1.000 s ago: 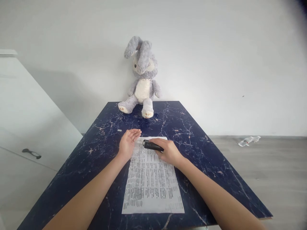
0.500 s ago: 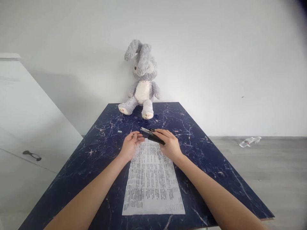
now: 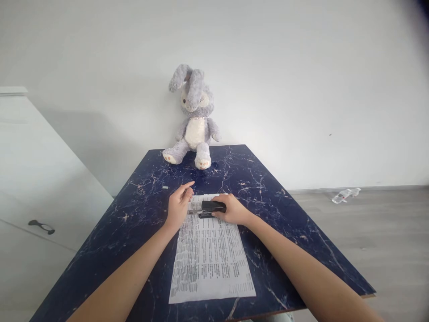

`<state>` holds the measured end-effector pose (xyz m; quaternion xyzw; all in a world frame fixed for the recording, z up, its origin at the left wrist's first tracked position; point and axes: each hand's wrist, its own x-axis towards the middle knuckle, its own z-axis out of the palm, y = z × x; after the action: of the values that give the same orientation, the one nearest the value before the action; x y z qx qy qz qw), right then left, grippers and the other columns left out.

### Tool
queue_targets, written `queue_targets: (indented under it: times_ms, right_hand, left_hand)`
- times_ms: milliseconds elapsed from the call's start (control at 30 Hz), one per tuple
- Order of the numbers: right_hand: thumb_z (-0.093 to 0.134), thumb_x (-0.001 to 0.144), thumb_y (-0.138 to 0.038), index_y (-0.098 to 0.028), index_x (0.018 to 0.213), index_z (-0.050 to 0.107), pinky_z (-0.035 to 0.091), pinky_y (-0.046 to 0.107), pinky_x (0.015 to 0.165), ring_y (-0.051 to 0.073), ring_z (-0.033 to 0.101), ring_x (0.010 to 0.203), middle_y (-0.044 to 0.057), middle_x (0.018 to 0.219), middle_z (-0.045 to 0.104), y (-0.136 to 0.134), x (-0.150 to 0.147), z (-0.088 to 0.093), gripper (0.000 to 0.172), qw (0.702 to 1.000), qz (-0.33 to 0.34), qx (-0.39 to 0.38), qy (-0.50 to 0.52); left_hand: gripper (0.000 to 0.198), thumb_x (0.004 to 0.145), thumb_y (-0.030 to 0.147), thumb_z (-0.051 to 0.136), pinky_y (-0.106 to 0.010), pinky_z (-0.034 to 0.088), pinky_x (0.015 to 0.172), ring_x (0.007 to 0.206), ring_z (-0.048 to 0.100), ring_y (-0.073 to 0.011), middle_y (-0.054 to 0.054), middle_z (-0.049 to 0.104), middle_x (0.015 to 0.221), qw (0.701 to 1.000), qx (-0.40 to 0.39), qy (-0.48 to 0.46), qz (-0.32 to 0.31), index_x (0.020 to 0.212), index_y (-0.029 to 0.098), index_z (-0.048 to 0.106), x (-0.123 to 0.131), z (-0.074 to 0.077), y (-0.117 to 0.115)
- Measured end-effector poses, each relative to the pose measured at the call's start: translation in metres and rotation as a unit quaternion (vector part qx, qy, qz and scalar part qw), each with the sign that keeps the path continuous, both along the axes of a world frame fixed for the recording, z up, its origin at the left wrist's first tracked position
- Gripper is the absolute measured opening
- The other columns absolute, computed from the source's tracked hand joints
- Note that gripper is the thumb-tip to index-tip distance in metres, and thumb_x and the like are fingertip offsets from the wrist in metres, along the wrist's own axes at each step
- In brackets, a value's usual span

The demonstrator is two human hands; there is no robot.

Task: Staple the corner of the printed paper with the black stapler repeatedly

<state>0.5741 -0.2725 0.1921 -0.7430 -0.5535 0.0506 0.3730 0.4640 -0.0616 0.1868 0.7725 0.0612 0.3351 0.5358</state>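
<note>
A printed sheet of paper (image 3: 210, 255) lies lengthwise on a dark blue marbled table (image 3: 134, 214). My right hand (image 3: 232, 210) is closed round a black stapler (image 3: 211, 207) that rests over the paper's far end, its metal part pointing left. My left hand (image 3: 179, 205) sits at the sheet's far left corner, fingers loosely curled with the forefinger stretched out, its thumb close to the stapler's metal tip. Whether it pinches anything is unclear.
A grey and white plush rabbit (image 3: 192, 120) sits at the table's far edge against the white wall. A small pale scrap (image 3: 165, 187) lies on the table left of my hands. A white cabinet with a dark handle (image 3: 40, 226) stands at left. A clear plastic bottle (image 3: 345, 194) lies on the floor at right.
The stapler was lifted off the paper half a second ago and is now set down flat over the sheet's far end. My left hand went from open to curled beside it. The camera tilted slightly.
</note>
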Motion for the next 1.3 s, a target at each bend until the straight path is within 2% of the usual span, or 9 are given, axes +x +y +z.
queue_targets:
  times_ms: [133,300,467,533,600,767,900,1067,1300]
  right_hand:
    - [0.076,0.079,-0.019,-0.019,0.096,0.072,0.045,0.028,0.07,0.019,0.065,0.077,0.004,0.087,0.074,0.0,-0.001,0.0,0.018,1.0,-0.004,0.001,0.003]
    - [0.076,0.081,-0.026,-0.017,0.102,0.073,0.048,0.029,0.073,0.02,0.067,0.08,0.003,0.093,0.074,-0.003,0.007,-0.004,0.024,0.993,-0.021,0.039,0.114]
    - [0.078,0.08,-0.031,-0.016,0.104,0.075,0.049,0.028,0.072,0.019,0.066,0.08,0.004,0.095,0.073,-0.005,0.004,0.0,0.029,0.983,0.046,0.061,0.167]
    - [0.08,0.079,-0.03,-0.016,0.103,0.075,0.049,0.028,0.07,0.018,0.065,0.077,0.004,0.092,0.072,-0.002,-0.004,0.002,0.028,0.984,0.061,0.062,0.158]
    - [0.08,0.08,-0.028,-0.017,0.104,0.075,0.048,0.028,0.069,0.018,0.064,0.076,0.004,0.09,0.072,0.002,-0.014,0.002,0.027,0.985,0.065,0.067,0.144]
    - [0.079,0.08,-0.022,-0.019,0.103,0.074,0.049,0.03,0.073,0.019,0.064,0.08,0.004,0.09,0.072,0.01,-0.032,0.004,0.023,0.991,0.048,0.078,0.095]
    - [0.078,0.081,-0.018,-0.02,0.101,0.073,0.049,0.032,0.076,0.021,0.062,0.083,0.004,0.089,0.073,0.011,-0.041,0.006,0.021,0.993,0.064,0.086,0.053]
    - [0.077,0.082,-0.019,-0.021,0.103,0.073,0.05,0.035,0.079,0.023,0.063,0.086,0.005,0.091,0.074,0.012,-0.047,0.004,0.022,0.994,0.056,0.087,0.047]
    - [0.079,0.081,-0.02,-0.02,0.105,0.074,0.051,0.034,0.078,0.022,0.065,0.085,0.005,0.09,0.072,0.014,-0.046,0.003,0.024,0.995,0.024,0.07,0.064]
  left_hand:
    - [0.033,0.1,0.047,0.056,-0.027,0.047,0.067,0.069,0.058,-0.0144,-0.002,0.064,0.08,0.999,-0.027,0.006,-0.021,0.113,0.02,0.07,0.002,-0.003,0.0]
    - [0.037,0.102,0.052,0.051,-0.026,0.045,0.067,0.071,0.056,-0.0148,-0.002,0.06,0.077,1.0,-0.028,-0.001,0.006,0.097,0.02,0.069,0.003,-0.003,0.002]
    - [0.043,0.1,0.059,0.05,-0.024,0.039,0.057,0.062,0.047,-0.013,0.001,0.049,0.07,0.99,-0.138,0.02,-0.035,0.093,0.02,0.065,0.008,-0.009,-0.005]
    - [0.043,0.1,0.059,0.05,-0.024,0.039,0.056,0.061,0.047,-0.013,0.001,0.048,0.069,0.988,-0.147,0.03,-0.035,0.091,0.02,0.064,0.009,-0.012,-0.011]
    - [0.043,0.101,0.059,0.046,-0.025,0.039,0.057,0.061,0.047,-0.0137,0.001,0.048,0.068,0.992,-0.123,0.037,-0.017,0.092,0.02,0.064,0.007,-0.013,-0.014]
    - [0.044,0.106,0.052,0.036,-0.028,0.039,0.062,0.062,0.049,-0.016,0.001,0.048,0.066,0.994,0.015,0.05,0.093,0.091,0.021,0.064,-0.001,-0.006,-0.016]
    - [0.04,0.107,0.043,0.036,-0.03,0.042,0.07,0.072,0.058,-0.0187,-0.003,0.061,0.076,0.989,0.081,0.068,0.107,0.09,0.021,0.064,-0.003,-0.004,-0.016]
    - [0.038,0.107,0.04,0.035,-0.032,0.044,0.076,0.08,0.063,-0.0211,-0.005,0.069,0.086,0.985,0.11,0.05,0.126,0.089,0.022,0.063,-0.003,-0.006,-0.017]
    - [0.036,0.107,0.04,0.038,-0.031,0.043,0.072,0.078,0.062,-0.0206,-0.004,0.066,0.081,0.987,0.088,0.041,0.131,0.089,0.022,0.064,-0.002,-0.006,-0.014]
